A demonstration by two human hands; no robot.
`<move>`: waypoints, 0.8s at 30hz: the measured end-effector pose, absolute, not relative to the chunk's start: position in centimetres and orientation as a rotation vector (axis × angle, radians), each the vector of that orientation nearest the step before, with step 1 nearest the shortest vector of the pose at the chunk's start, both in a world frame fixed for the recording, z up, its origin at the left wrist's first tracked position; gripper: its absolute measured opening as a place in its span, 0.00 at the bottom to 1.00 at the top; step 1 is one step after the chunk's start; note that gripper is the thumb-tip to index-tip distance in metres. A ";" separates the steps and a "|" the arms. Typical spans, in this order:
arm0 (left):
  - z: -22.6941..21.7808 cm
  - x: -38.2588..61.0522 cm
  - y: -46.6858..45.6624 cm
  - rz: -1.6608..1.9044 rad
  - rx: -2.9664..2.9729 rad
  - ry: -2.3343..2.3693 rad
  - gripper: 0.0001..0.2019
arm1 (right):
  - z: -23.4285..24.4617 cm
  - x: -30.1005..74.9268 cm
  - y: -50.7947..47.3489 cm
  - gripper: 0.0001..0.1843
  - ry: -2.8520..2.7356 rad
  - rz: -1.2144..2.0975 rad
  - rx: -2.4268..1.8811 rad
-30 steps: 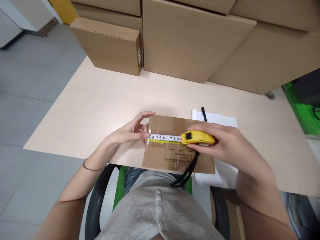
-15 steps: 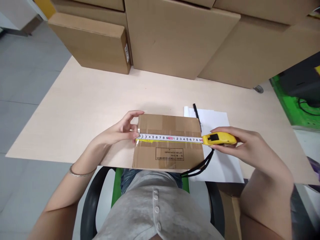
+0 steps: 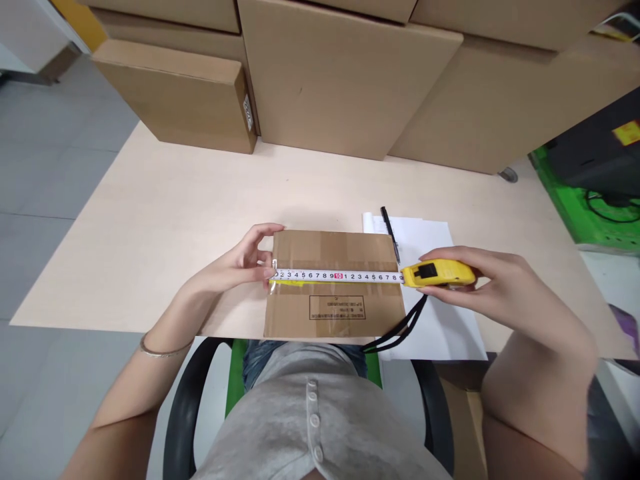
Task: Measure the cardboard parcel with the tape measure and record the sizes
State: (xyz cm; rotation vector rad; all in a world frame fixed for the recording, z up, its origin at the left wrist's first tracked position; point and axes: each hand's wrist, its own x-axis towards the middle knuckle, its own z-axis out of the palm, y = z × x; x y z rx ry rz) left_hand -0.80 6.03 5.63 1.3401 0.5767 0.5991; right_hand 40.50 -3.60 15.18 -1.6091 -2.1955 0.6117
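Observation:
A small cardboard box (image 3: 333, 250) with clear tape and a printed label lies at the front edge of the table. Across its top stretches the white blade of a tape measure (image 3: 437, 273), its red 10 mark near the middle. My left hand (image 3: 247, 260) pinches the blade's end with the thumb at the box's left edge, its other fingers along the box's side. The yellow case sits in the grip of my right hand (image 3: 493, 277), just beyond the box's right edge. A black wrist strap (image 3: 400, 330) hangs from the case over the box's lower right corner.
White paper (image 3: 425, 237) lies to the right, partly under the box and case, with a black pen (image 3: 390, 233) on it. Large cardboard boxes (image 3: 345, 87) stand along the table's back. A green surface with dark equipment (image 3: 595, 167) is at the far right.
The tape measure's case has tilted slightly and sits a bit closer to the box, with slightly less blade showing. My left hand keeps its hold. The view has shifted a little.

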 end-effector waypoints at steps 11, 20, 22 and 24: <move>5.6 -0.5 4.6 0.608 1.483 0.694 0.36 | 12.2 32.3 -0.3 0.15 -2.227 0.564 -1.119; 7.7 1.9 2.6 0.590 1.338 0.847 0.27 | 9.2 31.6 0.2 0.27 -1.541 0.680 -1.287; 7.9 1.9 3.2 0.558 1.306 0.842 0.27 | 8.8 31.5 0.1 0.28 -1.430 0.682 -1.283; 7.9 1.8 3.5 0.545 1.286 0.914 0.27 | 8.4 31.1 -0.1 0.29 -1.326 0.663 -1.305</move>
